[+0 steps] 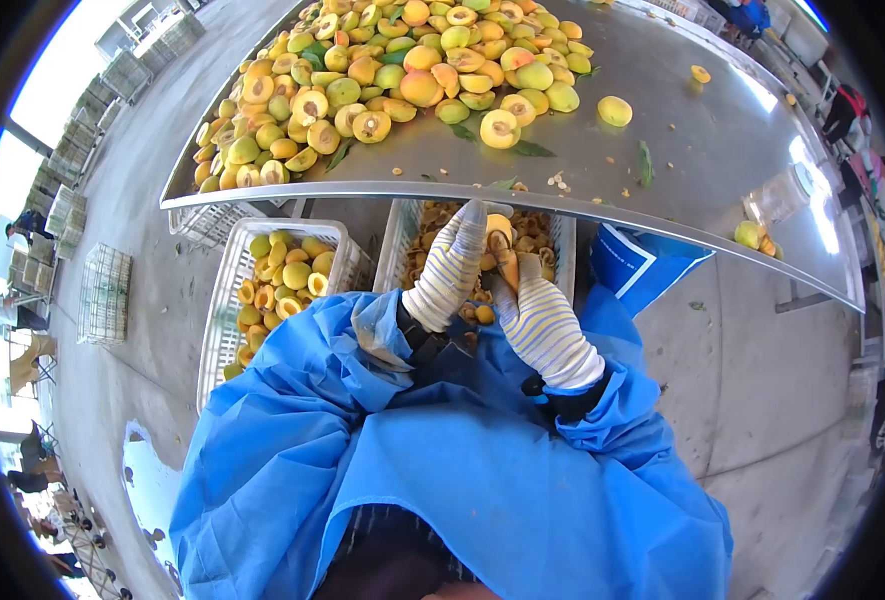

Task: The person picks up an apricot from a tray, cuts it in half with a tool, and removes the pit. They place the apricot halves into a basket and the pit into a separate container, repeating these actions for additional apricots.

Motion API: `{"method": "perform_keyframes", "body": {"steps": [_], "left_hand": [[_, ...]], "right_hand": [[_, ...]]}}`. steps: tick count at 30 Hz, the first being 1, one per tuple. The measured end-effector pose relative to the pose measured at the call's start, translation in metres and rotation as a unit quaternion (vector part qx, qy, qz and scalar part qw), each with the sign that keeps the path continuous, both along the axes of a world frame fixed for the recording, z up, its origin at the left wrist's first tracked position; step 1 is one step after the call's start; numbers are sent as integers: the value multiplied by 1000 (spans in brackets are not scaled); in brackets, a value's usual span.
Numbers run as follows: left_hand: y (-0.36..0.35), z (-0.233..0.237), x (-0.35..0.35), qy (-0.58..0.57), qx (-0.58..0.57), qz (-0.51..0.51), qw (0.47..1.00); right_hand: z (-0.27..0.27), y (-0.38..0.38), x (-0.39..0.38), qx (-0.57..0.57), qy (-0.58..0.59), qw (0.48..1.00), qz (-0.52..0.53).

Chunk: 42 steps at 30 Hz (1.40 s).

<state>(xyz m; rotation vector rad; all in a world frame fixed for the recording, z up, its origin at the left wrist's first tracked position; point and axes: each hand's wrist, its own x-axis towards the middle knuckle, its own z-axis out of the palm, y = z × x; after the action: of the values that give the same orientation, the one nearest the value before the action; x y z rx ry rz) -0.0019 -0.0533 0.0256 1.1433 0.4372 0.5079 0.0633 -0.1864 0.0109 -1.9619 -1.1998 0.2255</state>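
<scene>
Both my hands wear striped white gloves and meet just past the table's near edge. My left hand is closed around a yellow peach half, its cut face turned toward me. In my right hand is a small pitting tool with a brownish-orange handle, its tip at the peach half. The fingers partly hide the tool, so its exact shape cannot be made out. Below my hands stands a white crate with brown-orange scraps and pieces of fruit in it.
A heap of halved peaches covers the left of the metal table. A white crate of peach halves stands left of my knees. A blue bag is at right; a clear container lies on the table. Other people are far off.
</scene>
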Motion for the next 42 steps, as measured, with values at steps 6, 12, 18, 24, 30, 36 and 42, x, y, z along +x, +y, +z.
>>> {"method": "perform_keyframes", "body": {"steps": [6, 12, 18, 24, 30, 36, 42], "left_hand": [[19, 6, -7, 59, 57, -83, 993], [18, -6, -2, 33, 92, -36, 995], [21, -17, 0, 48, 121, -49, 990], [10, 6, 0, -25, 53, -39, 998], [24, 9, 0, -28, -100, -117, 988], [66, 8, -25, 55, 40, -21, 997], [135, 36, -125, 430, 553, 27, 714]], "right_hand": [[-13, 0, 5, 93, 75, 988, 102], [31, -9, 8, -102, 560, 815, 104], [13, -5, -5, -40, 524, 847, 85], [32, -8, -1, 2, 778, 612, 141], [31, -11, 2, 54, 810, 528, 249], [38, -18, 17, 22, 666, 735, 129], [3, -22, 33, -81, 70, 993, 51]]}}
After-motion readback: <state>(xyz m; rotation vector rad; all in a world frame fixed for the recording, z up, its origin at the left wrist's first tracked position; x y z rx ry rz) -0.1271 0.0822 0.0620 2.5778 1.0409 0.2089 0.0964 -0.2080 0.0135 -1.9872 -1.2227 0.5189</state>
